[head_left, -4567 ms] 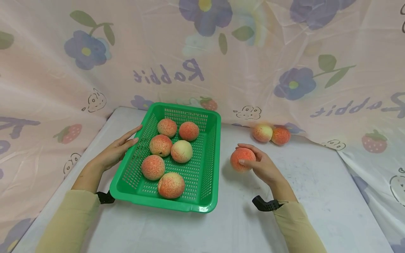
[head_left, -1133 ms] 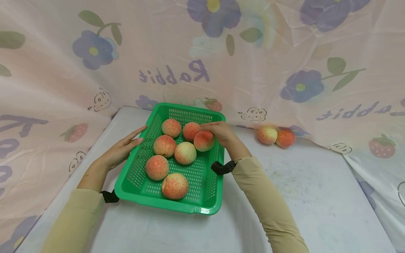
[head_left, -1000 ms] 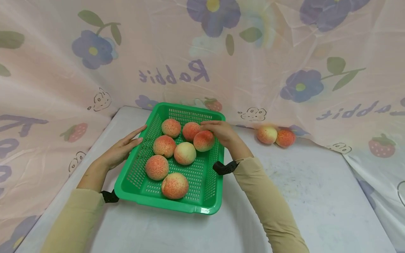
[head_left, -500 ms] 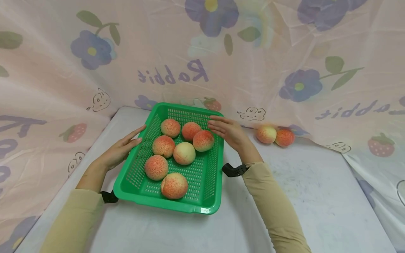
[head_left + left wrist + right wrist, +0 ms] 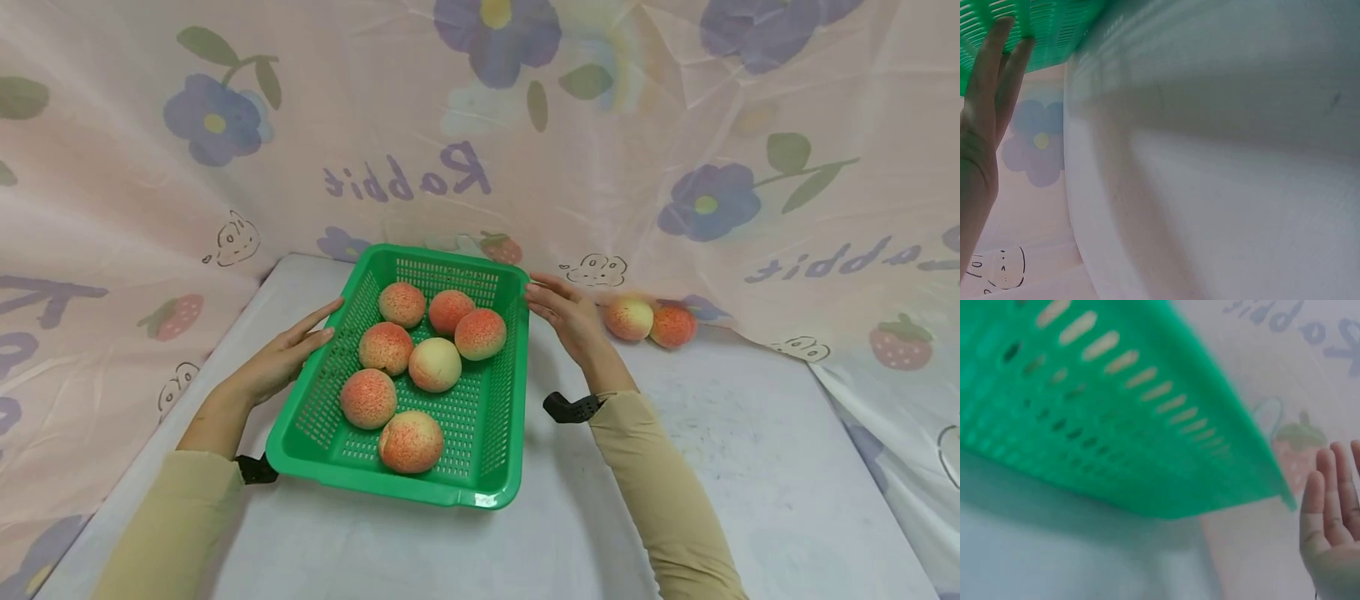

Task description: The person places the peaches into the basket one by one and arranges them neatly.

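Observation:
A green perforated plastic basket (image 5: 480, 497) stands left of centre in the head view, with several red-and-yellow peaches (image 5: 435, 365) inside. One peach (image 5: 481, 334) lies near its right wall, below the back right corner. My left hand (image 5: 277, 358) lies along the left side; in the left wrist view its straight fingers (image 5: 999, 69) touch the basket's slotted wall. My right hand (image 5: 573, 321) is just outside the right rim near the back corner and holds nothing. The right wrist view shows its fingers (image 5: 1332, 500) extended, apart from the basket wall (image 5: 1147, 444).
Two more peaches, one yellowish (image 5: 628, 318) and one redder (image 5: 672, 326), sit side by side at the back right against the patterned cloth (image 5: 420, 100). The cloth hangs behind and along the sides of the white table (image 5: 720, 467).
My right hand carried a peach from over the table into the basket, let go of it by the right wall, and drew back rightward past the rim. My left hand stayed at the left side.

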The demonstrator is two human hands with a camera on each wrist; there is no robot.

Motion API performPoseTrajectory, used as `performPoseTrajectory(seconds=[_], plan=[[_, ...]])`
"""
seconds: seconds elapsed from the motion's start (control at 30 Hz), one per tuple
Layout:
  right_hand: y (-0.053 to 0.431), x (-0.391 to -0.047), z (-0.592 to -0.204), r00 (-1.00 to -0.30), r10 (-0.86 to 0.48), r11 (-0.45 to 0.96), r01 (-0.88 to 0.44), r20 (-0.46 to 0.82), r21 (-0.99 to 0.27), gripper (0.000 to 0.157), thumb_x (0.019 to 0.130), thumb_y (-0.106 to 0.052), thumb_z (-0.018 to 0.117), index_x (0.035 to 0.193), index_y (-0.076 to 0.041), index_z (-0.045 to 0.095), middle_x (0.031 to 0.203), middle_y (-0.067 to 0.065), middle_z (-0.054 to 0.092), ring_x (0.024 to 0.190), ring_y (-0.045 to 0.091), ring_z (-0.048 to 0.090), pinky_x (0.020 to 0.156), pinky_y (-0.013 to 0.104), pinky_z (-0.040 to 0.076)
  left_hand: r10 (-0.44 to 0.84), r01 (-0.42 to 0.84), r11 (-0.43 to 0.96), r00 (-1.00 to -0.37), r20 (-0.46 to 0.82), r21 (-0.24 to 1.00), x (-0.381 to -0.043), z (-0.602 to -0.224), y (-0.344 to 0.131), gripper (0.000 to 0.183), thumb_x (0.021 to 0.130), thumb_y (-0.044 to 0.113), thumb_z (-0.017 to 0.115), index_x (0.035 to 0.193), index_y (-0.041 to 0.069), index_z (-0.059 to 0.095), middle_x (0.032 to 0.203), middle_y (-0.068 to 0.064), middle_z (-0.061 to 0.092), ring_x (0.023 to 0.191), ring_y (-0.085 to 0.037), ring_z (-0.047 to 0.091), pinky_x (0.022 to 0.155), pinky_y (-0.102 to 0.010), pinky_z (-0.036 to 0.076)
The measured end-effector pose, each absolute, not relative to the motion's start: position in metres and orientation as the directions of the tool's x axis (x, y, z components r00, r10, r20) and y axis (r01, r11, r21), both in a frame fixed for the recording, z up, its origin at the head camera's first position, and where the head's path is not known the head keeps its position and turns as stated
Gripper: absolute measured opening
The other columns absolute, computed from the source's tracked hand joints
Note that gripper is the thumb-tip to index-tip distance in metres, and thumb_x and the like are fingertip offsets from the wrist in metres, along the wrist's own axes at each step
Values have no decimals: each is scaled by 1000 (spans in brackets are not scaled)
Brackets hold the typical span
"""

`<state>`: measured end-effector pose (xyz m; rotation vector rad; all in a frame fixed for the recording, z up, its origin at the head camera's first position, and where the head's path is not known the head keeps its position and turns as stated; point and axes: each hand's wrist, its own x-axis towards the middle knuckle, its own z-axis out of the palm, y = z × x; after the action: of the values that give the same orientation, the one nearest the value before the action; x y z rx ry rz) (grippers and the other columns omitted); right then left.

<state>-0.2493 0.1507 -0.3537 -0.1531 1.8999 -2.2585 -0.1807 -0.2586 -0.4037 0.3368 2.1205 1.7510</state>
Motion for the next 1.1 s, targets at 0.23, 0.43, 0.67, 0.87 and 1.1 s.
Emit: performPoseTrajectory(seconds=[0.23, 0.43, 0.67, 0.87, 1.1], plan=[[159, -255, -366, -998, -41, -159, 56, -50, -986, 48, 93, -8, 62, 136, 5, 47, 120, 6, 56, 100, 10, 58, 109, 37, 39, 421, -51, 179, -899, -123, 982, -180, -404, -259, 56, 105, 34, 35, 155, 35, 8, 161, -12, -5, 144, -45, 6, 109, -70, 12], [167, -260, -379, -980, 194, -100, 13, -32, -995, 43, 90, -14, 67, 127, 3, 56, 99, -6, 61, 92, 7, 60, 93, 27, 48, 423, -49, 168, -899, -117, 985, -181, -407, -259, 56, 106, 33, 35, 155, 35, 8, 161, -14, -2, 142, -44, 16, 111, -66, 17], [180, -261, -391, -918, 395, -40, -54, 34, -998, 36, 88, -16, 71, 118, 1, 63, 92, -10, 60, 84, 4, 57, 75, 21, 46, 423, -42, 178, -899, -114, 983, -182, -407, -260, 56, 106, 33, 35, 155, 35, 8, 160, -17, 4, 134, -26, 40, 109, -46, 37], [192, -265, -401, -851, 515, -4, -118, 99, -993, 35, 86, -17, 73, 113, 4, 65, 85, -13, 59, 81, 3, 54, 72, 15, 44, 414, -43, 196, -902, -123, 980, -182, -406, -260, 56, 105, 35, 35, 155, 36, 8, 160, -16, 4, 136, -31, 36, 109, -53, 33], [203, -270, -409, -780, 616, 37, -108, 108, -993, 32, 84, -17, 73, 109, 2, 64, 86, -9, 53, 81, 3, 50, 72, 15, 41, 409, -37, 209, -904, -122, 977, -182, -405, -261, 56, 105, 35, 34, 155, 36, 9, 160, -16, 5, 128, -22, 45, 103, -44, 41]])
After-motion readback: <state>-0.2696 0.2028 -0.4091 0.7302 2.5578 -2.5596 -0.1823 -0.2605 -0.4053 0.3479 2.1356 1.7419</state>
